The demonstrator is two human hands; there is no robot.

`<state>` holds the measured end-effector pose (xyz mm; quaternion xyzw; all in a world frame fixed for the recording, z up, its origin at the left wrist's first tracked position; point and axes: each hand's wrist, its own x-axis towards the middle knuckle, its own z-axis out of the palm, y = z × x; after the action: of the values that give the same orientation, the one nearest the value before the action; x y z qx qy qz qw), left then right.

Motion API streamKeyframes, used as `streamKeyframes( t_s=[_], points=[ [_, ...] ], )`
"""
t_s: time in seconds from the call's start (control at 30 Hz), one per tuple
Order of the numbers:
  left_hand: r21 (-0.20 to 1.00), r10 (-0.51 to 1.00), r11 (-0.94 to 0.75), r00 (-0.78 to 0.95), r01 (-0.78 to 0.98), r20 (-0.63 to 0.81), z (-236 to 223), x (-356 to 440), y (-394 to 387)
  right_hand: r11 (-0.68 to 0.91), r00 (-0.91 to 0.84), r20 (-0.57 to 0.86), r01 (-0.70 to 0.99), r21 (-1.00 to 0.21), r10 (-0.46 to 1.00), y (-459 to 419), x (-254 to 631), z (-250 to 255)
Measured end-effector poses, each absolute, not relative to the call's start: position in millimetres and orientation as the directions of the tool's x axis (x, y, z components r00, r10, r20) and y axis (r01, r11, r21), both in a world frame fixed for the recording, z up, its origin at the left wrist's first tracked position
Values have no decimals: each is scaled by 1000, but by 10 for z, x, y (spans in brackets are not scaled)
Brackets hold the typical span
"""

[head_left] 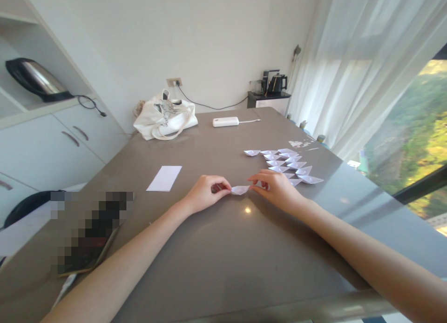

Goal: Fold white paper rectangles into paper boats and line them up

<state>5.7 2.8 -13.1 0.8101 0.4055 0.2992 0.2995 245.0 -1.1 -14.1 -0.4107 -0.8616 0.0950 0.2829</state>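
Note:
A small white paper boat is held level just over the table, between my two hands. Thumb and fingertips of my left hand pinch its left tip. At the boat's other tip, my right hand has its thumb and index finger closed on the point, the remaining fingers curled. Beyond my right hand, several finished paper boats stand in close rows, a few partly hidden by that hand. Left of my left hand lies flat white paper.
A blurred-out dark device lies beside my left forearm, with a white cable. Farther back on the brown table are a white bag and a white power bank with a short cable. A curtained window is at the right.

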Motion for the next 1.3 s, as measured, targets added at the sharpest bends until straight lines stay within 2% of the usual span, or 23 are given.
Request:
streamKeyframes(
  t_s=[0.13,0.37,0.67,0.83,0.93,1.13,1.3],
  points=[
    [715,835,-500,491,488,248,-128,49,28,698,-584,385,633,-334,714,0,2464,-124],
    [734,834,-490,499,471,236,-171,56,39,704,-593,387,645,-298,706,-1,2454,-131],
    [725,821,-512,512,461,254,-167,44,46,679,-561,385,637,-365,733,-1,2455,-125],
    [716,804,-528,541,457,248,-146,35,36,716,-608,380,618,-325,697,4,2456,-146],
    [749,825,-490,515,447,232,-133,32,29,725,-624,373,619,-301,687,4,2458,-136],
    [862,921,-328,333,387,201,-189,6,92,688,-566,408,668,-283,716,53,2550,68],
    [884,932,-278,328,377,153,-224,7,138,646,-550,369,730,-223,749,280,2713,311]
  ],
)
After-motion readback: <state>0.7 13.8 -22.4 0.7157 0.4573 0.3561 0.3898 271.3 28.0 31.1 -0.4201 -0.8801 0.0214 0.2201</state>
